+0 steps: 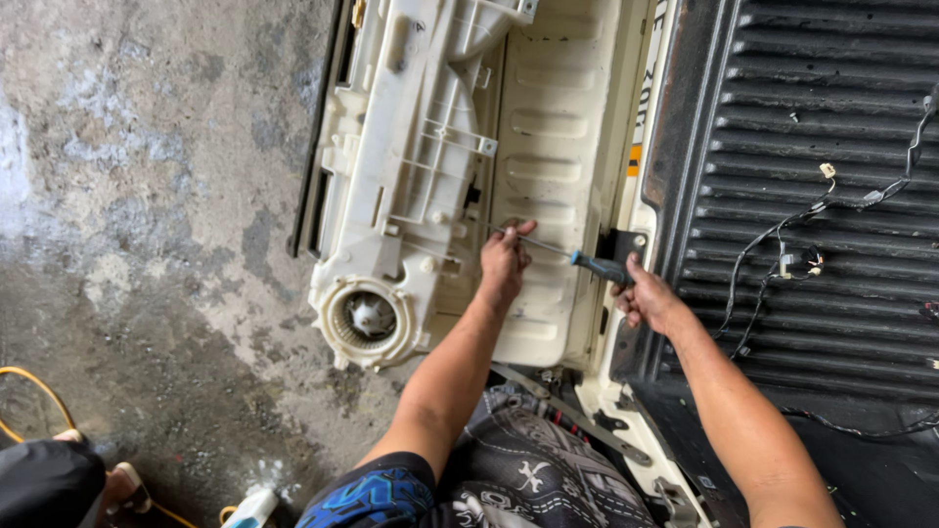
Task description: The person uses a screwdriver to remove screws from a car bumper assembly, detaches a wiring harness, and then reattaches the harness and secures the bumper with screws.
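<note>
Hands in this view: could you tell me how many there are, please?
2. The left hand steadies the shaft of a screwdriver against the cream plastic blower housing. The right hand grips its blue handle at the tailgate's edge. No other hands show.

The cream blower housing [411, 166] lies along the left half of the white tailgate [553, 186], and its ribs, brackets and round fan opening block any straight pass over that side. Right of the housing, the tailgate's ridged panel lies open, crossed only by the screwdriver [577, 259] that runs from the left hand [504, 264] to the right hand [646, 298]. Farther right of the housing, the ribbed black truck bed [831, 98] offers room between loose wires [812, 225].
</note>
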